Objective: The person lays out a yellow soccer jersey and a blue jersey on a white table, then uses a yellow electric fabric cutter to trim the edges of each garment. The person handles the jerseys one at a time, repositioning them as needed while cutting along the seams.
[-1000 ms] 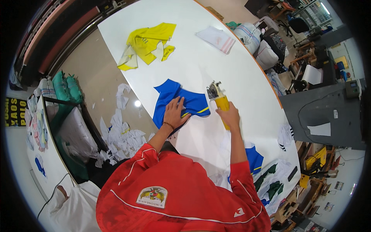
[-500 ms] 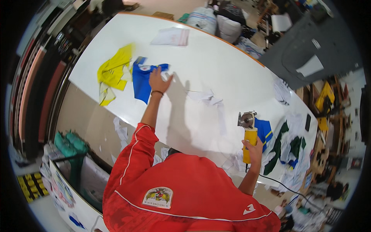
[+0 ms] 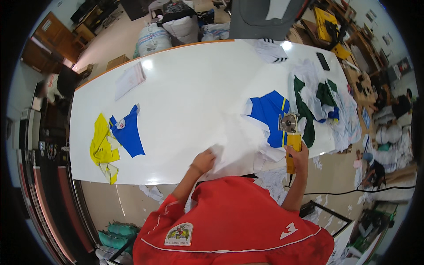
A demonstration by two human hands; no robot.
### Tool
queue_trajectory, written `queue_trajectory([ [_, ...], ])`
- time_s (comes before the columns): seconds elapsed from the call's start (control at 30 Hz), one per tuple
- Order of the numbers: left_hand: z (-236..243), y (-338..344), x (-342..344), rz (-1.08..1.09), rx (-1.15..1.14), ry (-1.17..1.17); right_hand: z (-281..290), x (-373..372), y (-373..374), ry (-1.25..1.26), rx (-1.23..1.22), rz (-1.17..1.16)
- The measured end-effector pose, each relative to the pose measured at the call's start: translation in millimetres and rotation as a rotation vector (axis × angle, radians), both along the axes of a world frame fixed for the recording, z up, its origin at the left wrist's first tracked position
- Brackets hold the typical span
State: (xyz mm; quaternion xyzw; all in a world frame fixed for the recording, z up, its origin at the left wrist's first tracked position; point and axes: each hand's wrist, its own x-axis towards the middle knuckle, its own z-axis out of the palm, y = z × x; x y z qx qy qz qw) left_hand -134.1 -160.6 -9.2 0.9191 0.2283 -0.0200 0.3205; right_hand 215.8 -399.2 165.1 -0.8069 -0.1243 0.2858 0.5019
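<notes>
My right hand is wrapped round the yellow body of an electric round-knife fabric cutter, its round metal blade head pointing away from me. Under and beside the blade lies a blue fabric piece with yellow stripes and white paper along its edges. Near the table's front edge my left hand is closed on a blurred white scrap. Farther left, a blue fabric piece with a small badge lies beside a crumpled yellow fabric piece.
The white table holds green and white fabric pieces, a phone, a striped white cloth and a flat packet. The cutter's black cord trails right. Full sacks stand beyond the table; scraps litter the floor.
My left hand has left the left-hand blue piece and come near the front edge, closed on a white scrap. The scraps from mid-table are gone from there. The view has turned.
</notes>
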Motion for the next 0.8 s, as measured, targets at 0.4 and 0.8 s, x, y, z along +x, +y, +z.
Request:
queue_trajectory([
  [0.4, 62.2, 0.0, 46.8, -0.073, -0.083, -0.075, -0.5, 10.6, -23.2, 0.024, 0.043, -0.029],
  [0.8, 28.9, 188.1, 207.4, -0.096, 0.456, 0.391, -6.3, 1.4, -70.4, -0.015, -0.045, -0.050],
])
